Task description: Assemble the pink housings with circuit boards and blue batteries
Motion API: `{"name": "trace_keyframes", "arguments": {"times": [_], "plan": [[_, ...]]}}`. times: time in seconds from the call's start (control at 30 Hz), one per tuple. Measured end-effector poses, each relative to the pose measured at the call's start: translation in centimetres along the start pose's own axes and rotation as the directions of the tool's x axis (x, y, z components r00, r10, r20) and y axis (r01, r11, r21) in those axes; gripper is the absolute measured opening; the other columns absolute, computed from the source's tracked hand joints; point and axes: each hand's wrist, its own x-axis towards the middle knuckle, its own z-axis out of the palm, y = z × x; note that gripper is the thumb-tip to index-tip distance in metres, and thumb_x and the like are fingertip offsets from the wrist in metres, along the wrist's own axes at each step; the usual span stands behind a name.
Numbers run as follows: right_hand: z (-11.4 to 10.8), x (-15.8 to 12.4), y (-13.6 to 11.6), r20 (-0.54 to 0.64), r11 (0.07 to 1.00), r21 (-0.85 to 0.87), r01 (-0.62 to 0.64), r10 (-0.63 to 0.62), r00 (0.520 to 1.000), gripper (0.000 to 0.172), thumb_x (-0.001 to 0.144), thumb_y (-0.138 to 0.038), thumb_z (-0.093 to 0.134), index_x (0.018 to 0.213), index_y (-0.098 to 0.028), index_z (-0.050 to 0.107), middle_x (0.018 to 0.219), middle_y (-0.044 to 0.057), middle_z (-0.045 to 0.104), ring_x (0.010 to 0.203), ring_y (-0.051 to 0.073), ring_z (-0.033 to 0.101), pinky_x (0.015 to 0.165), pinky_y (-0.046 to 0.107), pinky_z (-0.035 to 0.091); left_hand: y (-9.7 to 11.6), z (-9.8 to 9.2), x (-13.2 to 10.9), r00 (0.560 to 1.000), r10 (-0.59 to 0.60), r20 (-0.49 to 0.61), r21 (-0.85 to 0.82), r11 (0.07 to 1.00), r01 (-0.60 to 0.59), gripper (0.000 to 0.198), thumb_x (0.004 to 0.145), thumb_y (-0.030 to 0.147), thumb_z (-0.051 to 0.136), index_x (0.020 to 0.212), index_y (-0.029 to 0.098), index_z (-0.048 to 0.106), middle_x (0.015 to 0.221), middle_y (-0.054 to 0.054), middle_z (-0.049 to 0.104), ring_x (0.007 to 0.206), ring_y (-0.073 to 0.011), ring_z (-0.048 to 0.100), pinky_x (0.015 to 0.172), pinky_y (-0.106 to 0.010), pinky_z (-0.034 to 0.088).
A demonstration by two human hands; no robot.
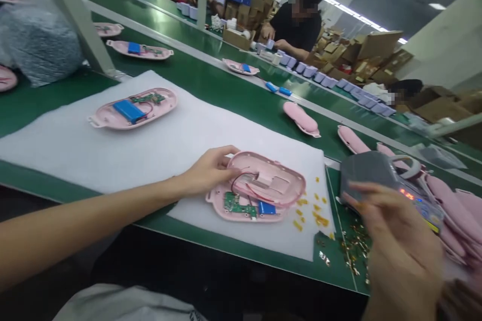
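Observation:
My left hand (222, 165) grips the left end of a pink plastic shell half (289, 180), its inner side up. Thin red and black wires run from this half toward a second pink shell half (222, 210) beneath it. That lower half lies on white foam and holds a green circuit board (237, 204) and a blue battery pack (266, 207). My right hand (395, 235), blurred, is raised in front of a grey machine with a red digital display (380, 175). Its thumb and index finger are drawn together around something small and yellowish, too blurred to name.
Small yellow tape pieces (320, 219) dot the white foam sheet (181, 145); shiny scraps (354, 248) lie beside it. Another open pink shell (135, 109) rests at left. Closed pink shells (452, 205) are piled right. Co-workers (297, 20) sit across the green bench.

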Motion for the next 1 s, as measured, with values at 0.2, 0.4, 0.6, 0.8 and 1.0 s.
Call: {"name": "trace_keyframes", "arguments": {"times": [0.2,0.4,0.6,0.8,1.0], "plan": [[10.4,4.4,-5.0,0.736,0.781,-0.232,0.58,-0.249,0.63,0.02,0.097,-0.026,0.042,0.086,-0.02,0.058,0.126,0.009,0.053,0.114,0.024,0.054,0.083,0.037,0.049,-0.3,-0.2,0.0,0.999,0.04,0.012,-0.132,0.99,-0.038,0.027,0.079,0.012,0.065,0.106,0.011,0.062,0.082,-0.007,0.071,0.072,-0.0186,0.071,0.064,-0.026,0.058],[12.3,4.0,-4.1,0.74,0.569,-0.354,0.742,-0.316,0.594,0.02,0.096,-0.025,0.045,0.086,-0.018,0.062,0.12,0.011,0.059,0.104,0.023,0.057,0.064,0.029,0.046,-1.1,-0.6,0.2,0.999,0.051,-0.008,-0.108,0.993,-0.052,0.024,0.078,0.009,0.061,0.102,0.011,0.063,0.078,-0.005,0.069,0.069,-0.0186,0.069,0.058,-0.025,0.054],[11.8,5.0,-4.2,0.575,0.603,-0.556,0.572,-0.217,0.789,0.032,0.075,-0.048,0.072,0.069,-0.019,0.061,0.094,0.007,0.07,0.08,0.022,0.064,0.051,0.028,0.035,-1.0,-0.7,-0.5,0.992,0.116,-0.042,0.044,0.993,-0.114,0.019,0.079,0.011,0.062,0.098,0.013,0.064,0.09,-0.006,0.069,0.081,-0.0189,0.068,0.065,-0.026,0.053],[10.1,7.3,-3.6,0.63,0.838,-0.401,0.37,-0.041,0.775,0.023,0.081,-0.045,0.066,0.08,-0.022,0.071,0.074,0.0,0.071,0.069,0.018,0.068,0.063,0.028,0.05,-0.8,-0.5,-0.8,0.982,0.172,-0.076,0.21,0.966,-0.152,0.017,0.087,0.024,0.062,0.101,0.015,0.059,0.1,-0.007,0.068,0.092,-0.0214,0.064,0.078,-0.033,0.052],[7.7,1.9,-3.7,0.441,0.516,-0.359,0.778,-0.641,0.629,0.002,0.087,-0.021,0.066,0.087,-0.021,0.067,0.081,0.0,0.072,0.07,0.014,0.068,0.065,0.025,0.048,0.6,-1.9,-2.8,0.9,0.324,0.292,0.502,0.749,-0.433,0.029,0.098,0.019,0.042,0.124,0.015,0.055,0.116,-0.013,0.067,0.103,-0.0232,0.065,0.092,-0.037,0.051]]}}
